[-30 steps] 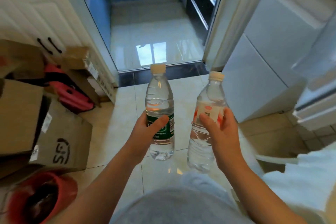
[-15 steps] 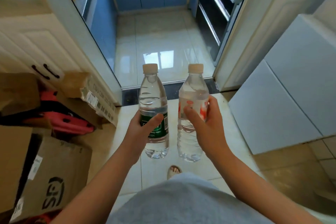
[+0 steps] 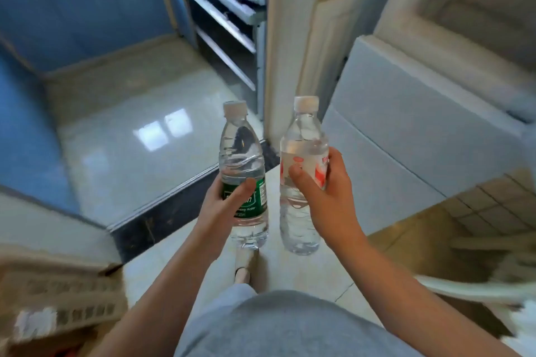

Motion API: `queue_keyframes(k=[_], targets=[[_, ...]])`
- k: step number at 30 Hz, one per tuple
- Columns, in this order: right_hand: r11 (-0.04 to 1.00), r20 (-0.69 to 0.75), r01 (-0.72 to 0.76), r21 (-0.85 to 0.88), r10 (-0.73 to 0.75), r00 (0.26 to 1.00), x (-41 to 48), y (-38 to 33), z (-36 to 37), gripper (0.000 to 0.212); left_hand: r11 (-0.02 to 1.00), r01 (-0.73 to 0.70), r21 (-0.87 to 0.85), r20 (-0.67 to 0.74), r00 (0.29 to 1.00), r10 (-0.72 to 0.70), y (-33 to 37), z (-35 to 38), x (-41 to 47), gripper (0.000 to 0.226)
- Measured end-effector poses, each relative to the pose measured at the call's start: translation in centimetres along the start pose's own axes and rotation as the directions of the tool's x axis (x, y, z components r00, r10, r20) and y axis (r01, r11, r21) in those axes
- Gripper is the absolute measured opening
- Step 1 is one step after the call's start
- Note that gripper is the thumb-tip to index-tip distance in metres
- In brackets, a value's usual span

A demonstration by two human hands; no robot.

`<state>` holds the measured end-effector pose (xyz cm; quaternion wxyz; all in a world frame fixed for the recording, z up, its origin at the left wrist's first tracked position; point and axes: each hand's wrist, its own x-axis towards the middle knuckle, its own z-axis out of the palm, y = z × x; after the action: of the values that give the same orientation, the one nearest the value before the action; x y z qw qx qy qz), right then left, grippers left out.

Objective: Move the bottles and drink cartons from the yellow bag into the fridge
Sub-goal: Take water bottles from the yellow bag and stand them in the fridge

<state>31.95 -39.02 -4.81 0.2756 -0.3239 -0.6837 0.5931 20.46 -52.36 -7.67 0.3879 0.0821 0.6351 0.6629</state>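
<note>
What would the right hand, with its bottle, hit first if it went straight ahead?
Probably the white door post, which stands just beyond the right hand and its red-label bottle; depth is hard to judge.

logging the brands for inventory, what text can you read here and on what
"Water", on the green-label bottle
"555ml", below it, faint
its brand word: mostly behind the left hand
red-label bottle: too blurred
cardboard box stickers: too blurred

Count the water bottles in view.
2. Green-label bottle in the left hand; red-label bottle in the right hand. Others may be out of frame.
</note>
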Motion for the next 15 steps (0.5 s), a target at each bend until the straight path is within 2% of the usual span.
queue_keyframes(k=[3, 6, 10, 15], targets=[[1.000, -0.177, -0.012, 0.017, 0.015, 0.984, 3.4, -0.2, -0.9, 0.058, 0.998, 0.019, 0.052, 0.159, 0.987, -0.027, 2.2, 1.9, 5.8, 0.057], [0.997, -0.360, -0.022, 0.079, 0.049, 0.932, 6.4, -0.3, -1.8, 0.053, 0.992, 0.010, 0.123, 0.323, 0.945, -0.050, 4.3, 4.2, 10.8, 0.064], [0.990, -0.553, -0.002, 0.138, 0.079, 0.830, 8.9, -0.2, -3.3, 0.045, 0.982, -0.008, 0.190, 0.520, 0.849, -0.094, 6.1, 7.8, 16.0, 0.063], [0.989, -0.705, 0.022, 0.145, 0.088, 0.704, 10.8, -0.6, -6.8, 0.028, 0.973, -0.051, 0.225, 0.687, 0.717, -0.121, 7.6, 14.2, 20.1, 0.067]])
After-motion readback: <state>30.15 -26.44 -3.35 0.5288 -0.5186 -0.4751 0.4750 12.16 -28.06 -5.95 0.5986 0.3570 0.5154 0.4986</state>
